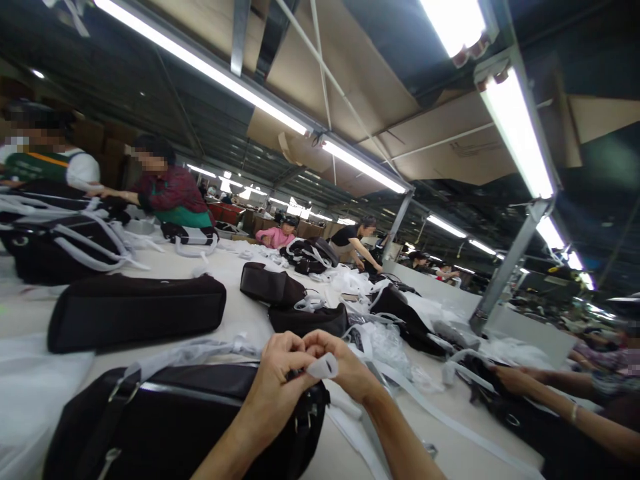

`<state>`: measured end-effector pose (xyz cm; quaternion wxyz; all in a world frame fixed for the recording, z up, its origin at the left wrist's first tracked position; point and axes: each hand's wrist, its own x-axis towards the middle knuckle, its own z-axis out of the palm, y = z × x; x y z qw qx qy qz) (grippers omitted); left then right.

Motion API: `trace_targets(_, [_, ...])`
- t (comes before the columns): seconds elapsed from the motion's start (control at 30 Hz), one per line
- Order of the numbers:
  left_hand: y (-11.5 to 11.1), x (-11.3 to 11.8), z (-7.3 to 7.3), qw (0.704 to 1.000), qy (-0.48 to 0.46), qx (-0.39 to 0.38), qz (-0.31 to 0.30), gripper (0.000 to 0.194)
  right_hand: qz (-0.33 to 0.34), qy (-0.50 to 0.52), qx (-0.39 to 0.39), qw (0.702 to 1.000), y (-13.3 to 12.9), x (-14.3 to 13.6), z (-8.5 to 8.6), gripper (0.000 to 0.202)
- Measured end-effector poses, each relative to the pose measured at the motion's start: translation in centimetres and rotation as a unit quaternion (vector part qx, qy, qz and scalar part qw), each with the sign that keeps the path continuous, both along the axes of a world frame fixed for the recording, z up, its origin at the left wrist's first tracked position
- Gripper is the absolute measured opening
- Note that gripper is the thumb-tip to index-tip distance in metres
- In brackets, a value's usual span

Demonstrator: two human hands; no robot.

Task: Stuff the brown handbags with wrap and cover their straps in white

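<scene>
My left hand [280, 380] and my right hand [343, 363] meet above the right end of a black bag [190, 423]. Both have closed fingers around a piece of white wrapping [323, 365], whose rolled end with a small dark slit points toward me. The bag lies on the pale table [240, 320] and has metal rings and a zip line along its top. A strap wrapped in thin white material [190, 353] runs over its upper edge from a ring at the left.
Another black bag [140, 311] lies beyond, with more bags [273, 285] and loose plastic [385, 347] in the middle. White strips [450, 423] cross the table at right. A person's hands [515, 381] work on a black bag at far right; other people stand around the table.
</scene>
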<state>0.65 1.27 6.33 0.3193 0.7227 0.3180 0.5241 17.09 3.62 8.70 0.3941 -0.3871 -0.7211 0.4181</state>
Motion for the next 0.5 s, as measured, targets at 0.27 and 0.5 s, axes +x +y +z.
trace_targets(0.27, [1.2, -1.2, -0.5, 0.996, -0.058, -0.065, -0.031, 0.018, -0.177, 0.035, 0.079, 0.981, -2.5, 0.3, -2.2, 0.024])
trace_targets(0.5, [1.1, -1.2, -0.4, 0.994, -0.071, -0.061, -0.047, 0.022, -0.125, 0.004, 0.111, 0.986, -4.4, 0.0, -2.7, 0.019])
